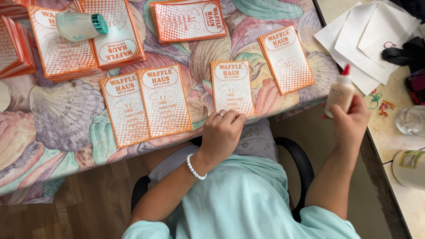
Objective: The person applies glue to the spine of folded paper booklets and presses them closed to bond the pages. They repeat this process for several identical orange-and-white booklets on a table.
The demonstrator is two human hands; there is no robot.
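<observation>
While the left hand (223,132) rests with its fingers curled and pressed on the bottom edge of an orange and white card (232,87) at the near rim of the bench (57,119), the right hand (352,121) is wrapped around a small white glue bottle (340,93) with a red tip, held upright off to the side. More cards of the same kind lie singly and in stacks across the shell-patterned cloth, and white paper sheets (363,40) lie beyond the bottle.
</observation>
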